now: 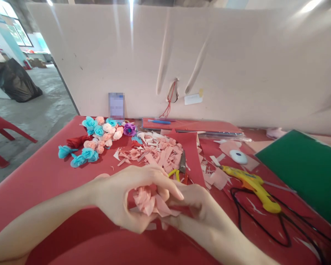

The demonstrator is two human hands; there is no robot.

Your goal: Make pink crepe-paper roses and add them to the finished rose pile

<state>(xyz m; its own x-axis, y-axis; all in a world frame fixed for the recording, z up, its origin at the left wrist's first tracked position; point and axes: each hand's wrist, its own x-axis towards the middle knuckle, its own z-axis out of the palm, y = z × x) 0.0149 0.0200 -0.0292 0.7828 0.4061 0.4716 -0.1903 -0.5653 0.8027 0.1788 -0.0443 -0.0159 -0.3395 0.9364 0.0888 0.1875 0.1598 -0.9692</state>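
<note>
Head view: pink paper flower (pixel 145 200) above table (pixel 51 180)
Left hand (pixel 114 193): curls around it
Right hand (pixel 201 204): pinches its trailing edge

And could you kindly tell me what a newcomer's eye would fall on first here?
Probably the pink paper flower in the middle foreground, held between the left hand and the right hand. Next might come the bright cluster of flowers, largely blue and pink, toward the red table's far left, and the yellow glue gun lying on the right.
</note>
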